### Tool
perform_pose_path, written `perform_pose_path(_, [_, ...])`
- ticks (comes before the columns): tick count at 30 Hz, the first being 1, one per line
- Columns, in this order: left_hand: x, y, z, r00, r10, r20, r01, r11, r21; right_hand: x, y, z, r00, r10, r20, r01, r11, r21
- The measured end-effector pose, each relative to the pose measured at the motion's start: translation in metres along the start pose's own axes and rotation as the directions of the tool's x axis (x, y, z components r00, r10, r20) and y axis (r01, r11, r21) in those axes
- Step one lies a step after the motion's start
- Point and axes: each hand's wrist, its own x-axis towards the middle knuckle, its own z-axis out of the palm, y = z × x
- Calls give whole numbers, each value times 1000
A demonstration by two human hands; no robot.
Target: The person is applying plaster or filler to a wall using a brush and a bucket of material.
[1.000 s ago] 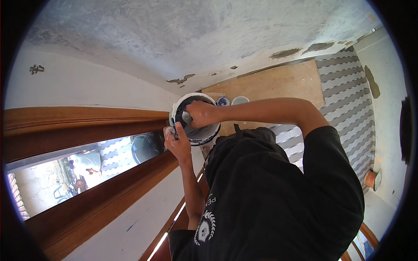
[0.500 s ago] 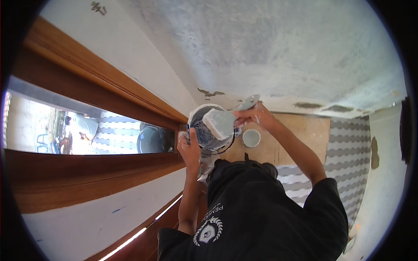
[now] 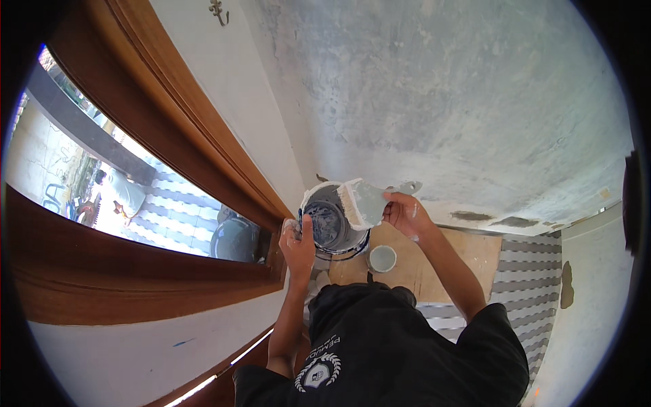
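My left hand (image 3: 297,245) is closed on the left rim of a paint bucket (image 3: 354,239), thumb inside and fingers outside. Paint smears coat the bucket's inner wall, and a dark, streaky bottom shows within. My right hand (image 3: 407,216) grips a wide, pale grey paintbrush (image 3: 369,203) near its handle. Thick whitish paint covers the bristles, which hang over the bucket's right rim; whether they touch it, I cannot tell. White specks mark my right fingers and wrist. Below the bucket's right side stands a small whitish tub (image 3: 383,259).
A brown board (image 3: 464,264) lies under the containers on grey-and-white tiles (image 3: 525,271). Ahead rises a patchy grey-white wall (image 3: 420,102) with flaked spots near its base. To the left is a wooden frame (image 3: 196,122); through its opening a person (image 3: 127,193) appears.
The paintbrush has moved from over the bucket's middle to its right rim, its handle now tilted lower. My left hand keeps its hold on the bucket. The whole view has turned somewhat.
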Motion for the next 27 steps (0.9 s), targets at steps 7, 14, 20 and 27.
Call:
perform_pose_path(7, [8,-16,-10,1000,22,-13,-22,1000,15,27,-22,48,974,-221,-46,209,960,-185])
perform_pose_path(14, [5,-33,-26,999,15,-28,-14,998,59,83,-102,106,790,-595,148,553,588,-590])
perform_pose_path(20, [1,-46,-35,998,-1,-58,5,998,65,141,-202,192,544,-677,495,718,70,-692])
perform_pose_path(27, [0,-41,-37,991,-105,-83,100,993,-62,157,-263,289,396,-562,726,597,-443,-668])
